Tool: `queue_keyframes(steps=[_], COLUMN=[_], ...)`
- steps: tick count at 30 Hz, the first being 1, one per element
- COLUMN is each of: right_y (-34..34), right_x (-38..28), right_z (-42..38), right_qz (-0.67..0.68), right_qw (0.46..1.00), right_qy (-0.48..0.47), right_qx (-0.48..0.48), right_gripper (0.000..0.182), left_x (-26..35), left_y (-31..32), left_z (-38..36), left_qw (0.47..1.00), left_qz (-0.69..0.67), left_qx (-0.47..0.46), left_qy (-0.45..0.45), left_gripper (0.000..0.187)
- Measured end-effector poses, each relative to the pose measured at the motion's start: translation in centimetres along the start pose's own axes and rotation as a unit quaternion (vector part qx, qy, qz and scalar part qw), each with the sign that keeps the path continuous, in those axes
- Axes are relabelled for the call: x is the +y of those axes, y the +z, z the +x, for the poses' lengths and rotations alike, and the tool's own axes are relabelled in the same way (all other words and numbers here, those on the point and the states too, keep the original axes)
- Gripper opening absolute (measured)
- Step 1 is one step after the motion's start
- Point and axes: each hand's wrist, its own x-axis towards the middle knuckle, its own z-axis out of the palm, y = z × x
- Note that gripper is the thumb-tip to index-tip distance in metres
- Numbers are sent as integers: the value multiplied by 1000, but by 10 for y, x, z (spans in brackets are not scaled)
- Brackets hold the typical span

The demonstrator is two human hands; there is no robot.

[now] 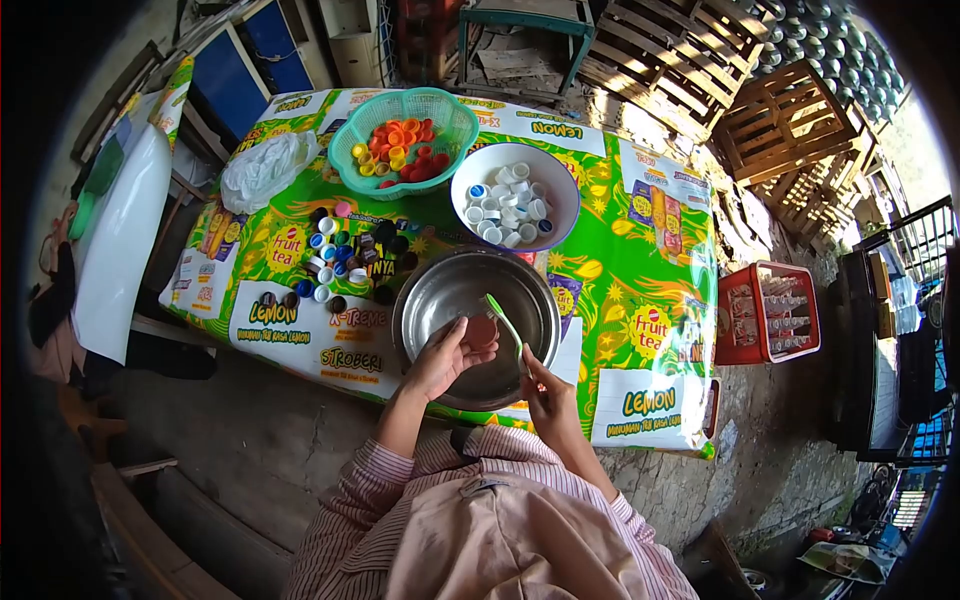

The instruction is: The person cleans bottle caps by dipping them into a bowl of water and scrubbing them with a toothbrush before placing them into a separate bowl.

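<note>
A reddish-brown disc (479, 331) is held in the left grip (440, 362), its fingers closed partway around the edge. A green toothbrush (508, 325) is clasped in the closed right grip (548, 390), its head raised close to the disc; whether they are touching cannot be told. Below both grips, a metal bowl (400, 320) is set on the tabletop (600, 275). Beyond them, white caps are held in a white bowl (570, 190), and red, orange and yellow caps in a teal basket (341, 150). Mixed loose caps (327, 254) are scattered left of the left grip.
</note>
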Motion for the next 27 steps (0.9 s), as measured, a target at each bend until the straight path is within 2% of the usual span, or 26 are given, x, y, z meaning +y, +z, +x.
queue_keyframes(steps=[6,8,9,11,14,16,18,21,23,27], right_y=[-15,-20,-18,-15,-14,-13,-13,-13,-13,-11], right_x=[-9,-13,-9,2,2,-4,-9,-9,-6,-7], right_z=[-4,-8,-7,-4,4,6,6,0,-5,-12], right_qz=[26,-34,-34,13,16,4,-8,-22,2,4], right_qw=[995,986,986,998,997,997,998,997,998,996], right_qy=[79,144,144,38,54,45,36,64,51,78], right_qx=[-57,-81,-82,-44,-60,-55,-52,-48,-37,-44], right_gripper=[46,46,46,47,45,45,45,46,46,47], left_x=[-2,-3,-5,-6,-2,4,8,11,8,4], left_y=[-5,-5,-5,-5,-5,-6,0,8,12,3], left_z=[2,2,3,4,7,11,8,3,0,3], left_qw=[999,999,999,999,997,1000,999,998,999,999], left_qz=[0,-4,15,34,73,7,23,-58,41,26], left_qx=[19,25,21,15,32,8,35,-9,16,27], left_qy=[28,39,34,27,11,7,7,-19,10,18], left_gripper=[40,39,38,36,38,42,47,38,23,19])
